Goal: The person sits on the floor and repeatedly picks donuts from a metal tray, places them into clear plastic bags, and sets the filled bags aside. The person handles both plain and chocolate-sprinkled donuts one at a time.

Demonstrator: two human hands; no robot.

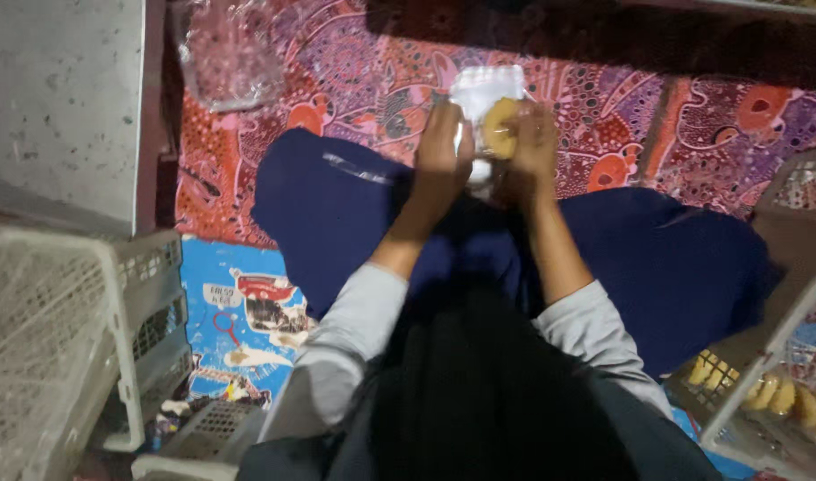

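Floor: red-purple patterned cloth (604,107) across upper frame, clear plastic bag (230,53) on it upper left. Blue printed mat (221,294) lower left. White plastic crates (87,338) left, another crate (782,356) with yellowish pastries (782,396) lower right.

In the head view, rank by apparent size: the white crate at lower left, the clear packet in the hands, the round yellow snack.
1. White crate, though it sits nearer the camera.
2. Clear packet.
3. Round yellow snack, by the right hand.
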